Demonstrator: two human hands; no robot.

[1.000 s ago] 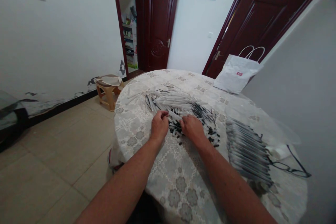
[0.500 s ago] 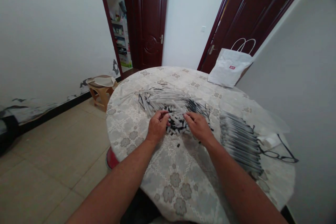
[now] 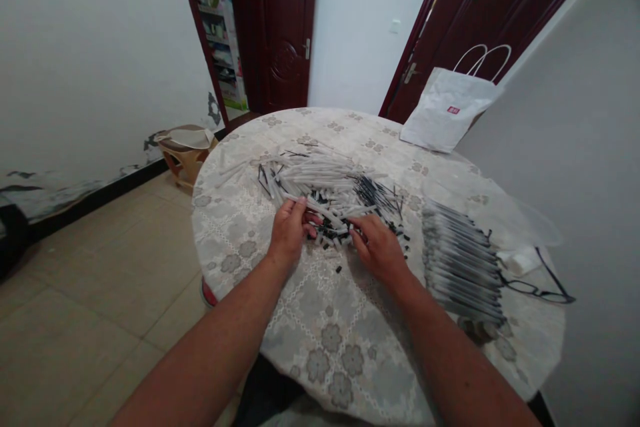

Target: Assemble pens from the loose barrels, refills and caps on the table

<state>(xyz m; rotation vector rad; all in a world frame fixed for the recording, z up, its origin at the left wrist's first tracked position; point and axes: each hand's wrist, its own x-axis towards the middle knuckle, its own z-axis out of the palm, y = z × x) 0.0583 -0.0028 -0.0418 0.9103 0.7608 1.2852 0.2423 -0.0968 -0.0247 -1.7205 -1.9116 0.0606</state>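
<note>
My left hand [image 3: 289, 230] is closed, thumb and forefinger pinching a whitish pen barrel [image 3: 326, 213] that slants down to the right over the pile. Across from it, my right hand [image 3: 379, 245] has its fingers pressed together near the barrel's other end. What sits in those fingertips is too small to make out. Under and between both hands lie short white and black pen pieces [image 3: 336, 238]. Just beyond them spreads a heap of long whitish barrels [image 3: 320, 170], with thin black refills [image 3: 373, 192] bunched at its right side.
A row of assembled-looking pens [image 3: 463, 260] lies right of my forearm, beside black-framed glasses [image 3: 537, 290] and clear plastic film [image 3: 530, 213]. A white paper bag [image 3: 447, 110] stands at the back right. Patterned cloth covers the round table [image 3: 330, 353]; a wooden stool [image 3: 185, 153] is left.
A long whitish barrel now shows in my left hand, which has shifted slightly left. My right hand has moved slightly down and right. The view has tilted down a little.
</note>
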